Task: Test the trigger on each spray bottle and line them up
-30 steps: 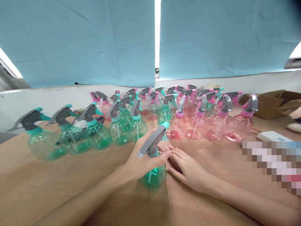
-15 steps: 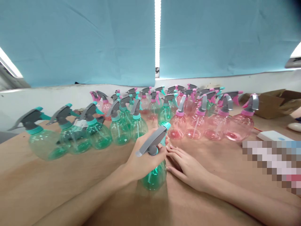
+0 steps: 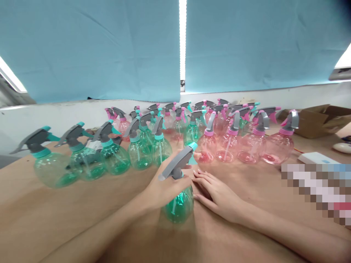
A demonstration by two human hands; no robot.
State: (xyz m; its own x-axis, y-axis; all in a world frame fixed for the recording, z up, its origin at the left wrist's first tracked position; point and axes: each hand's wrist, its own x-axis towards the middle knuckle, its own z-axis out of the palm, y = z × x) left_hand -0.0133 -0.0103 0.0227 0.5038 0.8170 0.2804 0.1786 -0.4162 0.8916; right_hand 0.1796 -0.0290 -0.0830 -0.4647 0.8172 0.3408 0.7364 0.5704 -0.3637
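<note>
A green spray bottle (image 3: 178, 206) with a grey and teal trigger head stands upright on the table in front of me. My left hand (image 3: 164, 182) is wrapped round its neck from the left, the thumb lying across the near side. Part of the trigger and some fingers are hidden behind the head. Just to the right, my right hand (image 3: 216, 191) rests palm down on the wood with its fingers stretched toward the bottle, holding nothing. Directly beyond my left hand is another green spray bottle (image 3: 161, 148) in a row of similar ones.
More green spray bottles (image 3: 116, 160) line the left side. Pink spray bottles (image 3: 252, 148) stand at the right, with mixed ones behind. A cardboard box (image 3: 315, 120), a white box-shaped object (image 3: 318, 159) and a pixelated patch lie farther right. Blue cloth (image 3: 95, 47) hangs behind.
The fingers of my left hand at the trigger have shifted slightly, with one now reaching farther out. The bottle and my right hand stay nearly in place.
</note>
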